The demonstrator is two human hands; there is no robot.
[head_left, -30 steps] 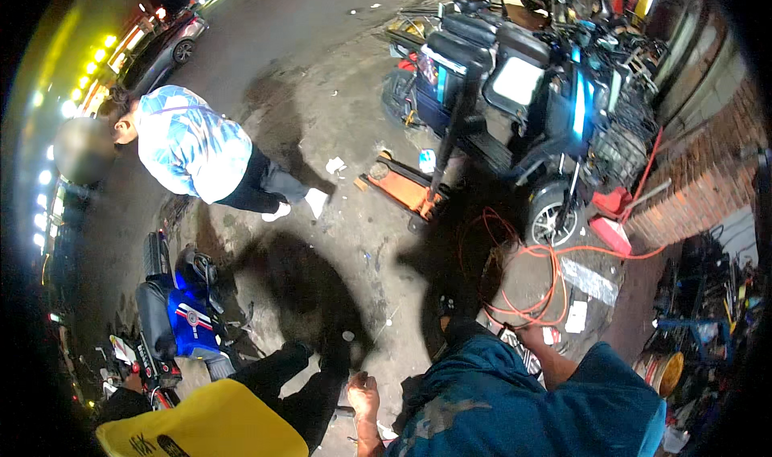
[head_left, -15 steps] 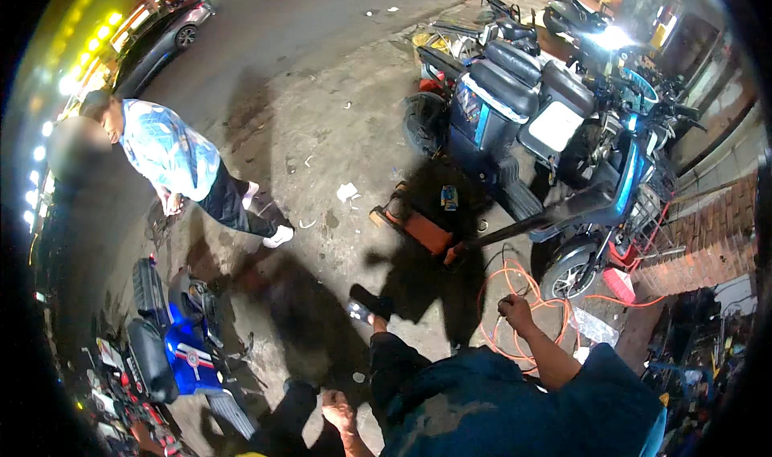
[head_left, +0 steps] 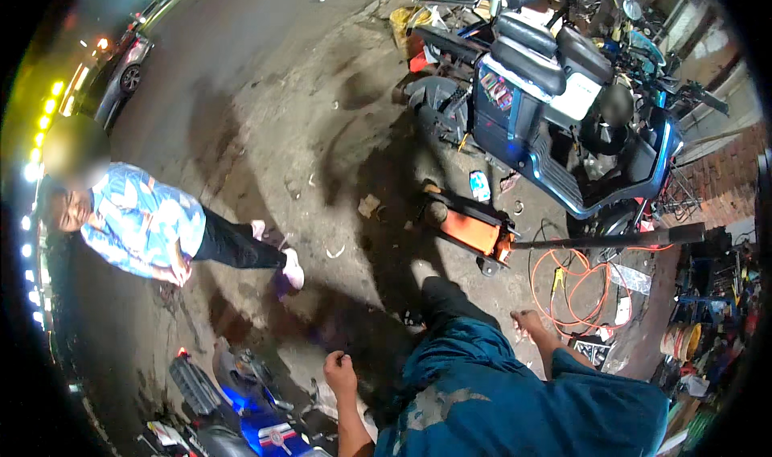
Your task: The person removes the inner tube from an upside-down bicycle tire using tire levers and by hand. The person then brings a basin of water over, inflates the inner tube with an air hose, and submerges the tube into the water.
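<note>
At one o'clock from the wearer's torso (head_left: 498, 401), right hand (head_left: 528, 325) hangs half-open and empty near an orange hose (head_left: 568, 290), looped presumably to gather slack. Left hand (head_left: 339, 368), nine o'clock: fingers curled; contents cannot be determined. Orange floor jack (head_left: 469, 226) lies at twelve, near the scooter (head_left: 555, 167), long black handle (head_left: 619, 238) toward three, apparently for easy reach

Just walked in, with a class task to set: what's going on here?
A person in a teal shirt has arms apart. The left hand, loosely curled, is nearest a blue motorbike; the right hand is beside a looped orange hose. I can't tell whether either holds anything. A floor jack stands near a dark-blue scooter, and another person stands at the left.
</note>
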